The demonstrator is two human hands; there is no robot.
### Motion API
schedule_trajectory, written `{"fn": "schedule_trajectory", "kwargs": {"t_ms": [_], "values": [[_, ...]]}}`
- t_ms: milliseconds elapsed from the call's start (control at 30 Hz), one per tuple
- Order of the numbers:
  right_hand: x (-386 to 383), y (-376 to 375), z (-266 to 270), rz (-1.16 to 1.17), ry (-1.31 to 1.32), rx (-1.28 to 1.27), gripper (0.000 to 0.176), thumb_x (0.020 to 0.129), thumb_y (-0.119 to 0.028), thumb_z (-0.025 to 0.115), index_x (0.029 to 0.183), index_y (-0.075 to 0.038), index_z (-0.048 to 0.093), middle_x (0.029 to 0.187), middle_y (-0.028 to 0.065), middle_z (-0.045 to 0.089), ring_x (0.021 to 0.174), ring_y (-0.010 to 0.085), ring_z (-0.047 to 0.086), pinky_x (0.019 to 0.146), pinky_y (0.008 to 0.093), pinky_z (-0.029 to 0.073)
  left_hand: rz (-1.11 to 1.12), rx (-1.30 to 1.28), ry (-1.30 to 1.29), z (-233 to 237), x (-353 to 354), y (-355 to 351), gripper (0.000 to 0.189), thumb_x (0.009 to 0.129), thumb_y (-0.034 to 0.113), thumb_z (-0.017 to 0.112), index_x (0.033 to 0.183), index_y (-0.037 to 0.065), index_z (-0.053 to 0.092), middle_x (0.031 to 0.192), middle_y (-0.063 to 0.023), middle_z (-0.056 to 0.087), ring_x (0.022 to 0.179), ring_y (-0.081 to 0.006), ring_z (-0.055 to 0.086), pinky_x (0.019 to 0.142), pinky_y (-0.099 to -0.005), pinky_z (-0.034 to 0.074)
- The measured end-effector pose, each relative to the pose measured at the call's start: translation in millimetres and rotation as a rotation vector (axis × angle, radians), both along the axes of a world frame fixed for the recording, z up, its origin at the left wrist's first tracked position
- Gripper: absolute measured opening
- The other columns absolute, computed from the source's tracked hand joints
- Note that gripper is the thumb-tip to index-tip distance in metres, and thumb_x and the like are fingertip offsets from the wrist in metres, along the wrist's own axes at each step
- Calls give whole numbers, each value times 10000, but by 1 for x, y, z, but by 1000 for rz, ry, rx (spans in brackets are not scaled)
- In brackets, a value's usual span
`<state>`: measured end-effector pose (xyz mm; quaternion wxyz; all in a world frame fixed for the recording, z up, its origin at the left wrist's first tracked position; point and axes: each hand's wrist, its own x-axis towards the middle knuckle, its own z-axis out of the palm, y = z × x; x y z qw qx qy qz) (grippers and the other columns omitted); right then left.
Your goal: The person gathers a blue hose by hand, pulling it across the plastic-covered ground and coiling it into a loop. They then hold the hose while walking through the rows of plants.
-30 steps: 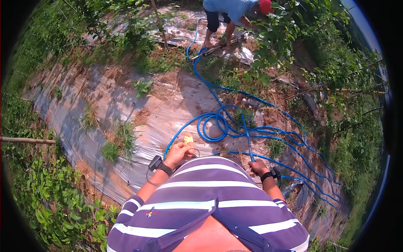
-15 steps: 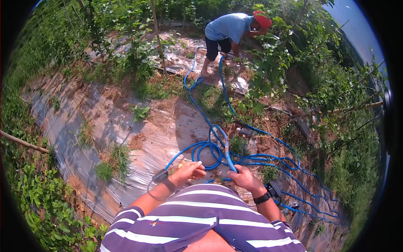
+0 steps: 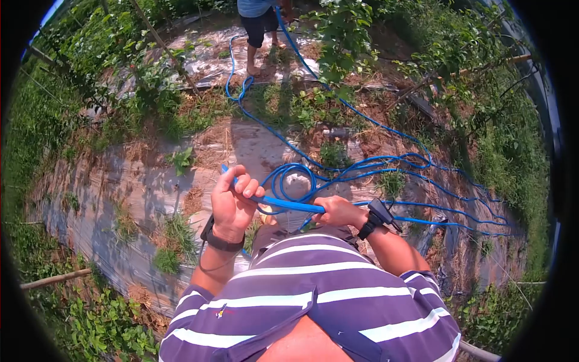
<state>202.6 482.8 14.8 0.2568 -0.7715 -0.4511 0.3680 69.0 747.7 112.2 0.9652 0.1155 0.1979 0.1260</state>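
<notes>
A blue hose (image 3: 283, 203) stretches between my two hands in front of my striped shirt. My left hand (image 3: 234, 202) is raised, palm toward me, with its fingers curled round the hose near a short length that sticks out at the upper left. My right hand (image 3: 339, 212) grips the same hose farther right, thumb and fingers closed on it. Just beyond my hands, loops of blue hose (image 3: 294, 166) lie on the ground, and more strands run off to the right.
Another person (image 3: 256, 24) stands at the top, near a raised stretch of hose. Plastic sheeting (image 3: 120, 241) covers the soil, with weeds poking through. Leafy plants (image 3: 344, 42) and wooden poles (image 3: 57, 279) stand around. Hose strands cross the ground at the right.
My left hand has risen and closed on the hose. My right hand has moved up with it. The view has tilted down, and the other person, bent over before, shows only partly.
</notes>
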Motion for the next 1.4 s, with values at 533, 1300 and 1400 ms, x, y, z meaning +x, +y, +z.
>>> {"fn": "schedule_trajectory", "kwargs": {"t_ms": [533, 1300, 1400], "values": [[-3, -178, -83, -560, -76, -747, 242, 826, -385, 676, 956, -215, 790, 953, 166, 732, 930, 375, 688, 821, 471, 529, 352, 242, -225, 133, -108, 215, 285, 1050, 117, 436, 1192, -128, 463, 703, -27, 404, 624, -130, 413, 575, -277, 362], [18, -16, -159, -516, -113, -657, 246, 761, -242, 783, 862, -25, 728, 731, 129, 683, 703, 233, 648, 685, 395, 493, -43, 380, 109, 86, -108, 367, 307, 1046, 219, 431, 1055, -30, 610, 589, 43, 419, 496, -101, 428, 474, -262, 338], [6, 5, -184, -419, -128, -742, 297, 729, -302, 799, 900, -65, 742, 812, 163, 707, 804, 316, 683, 734, 436, 513, -136, 559, 213, 82, -80, 389, 294, 1038, 231, 448, 1089, -25, 583, 567, 53, 423, 438, -86, 427, 401, -230, 309]]}}
